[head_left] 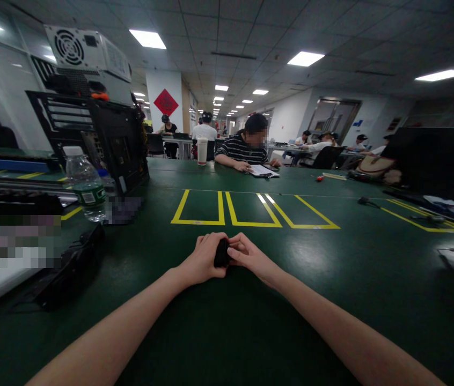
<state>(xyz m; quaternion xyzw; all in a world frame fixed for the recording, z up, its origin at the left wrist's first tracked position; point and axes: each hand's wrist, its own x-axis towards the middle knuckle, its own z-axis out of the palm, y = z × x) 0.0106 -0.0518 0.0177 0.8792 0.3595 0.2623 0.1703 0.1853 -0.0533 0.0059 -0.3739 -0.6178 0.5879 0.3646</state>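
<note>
A small black object (221, 254) is held upright between my two hands over the green table (251, 332); its kind is not clear from here. My left hand (203, 260) is wrapped round its left side, thumb low and fingers over the top. From the right, my right hand (250, 258) pinches its edge with thumb and fingertips. Both hands are close together, just on the near side of the yellow tape outlines (253, 225). The palms cover part of the black object.
At left stand a water bottle (86, 187), a computer case (118, 145) with a power supply (90, 51) on top, and a black strapped item (70, 268). Across the table a person (243, 145) leans over a clipboard (263, 171) near a white cup (202, 151). Cables (424, 219) lie right.
</note>
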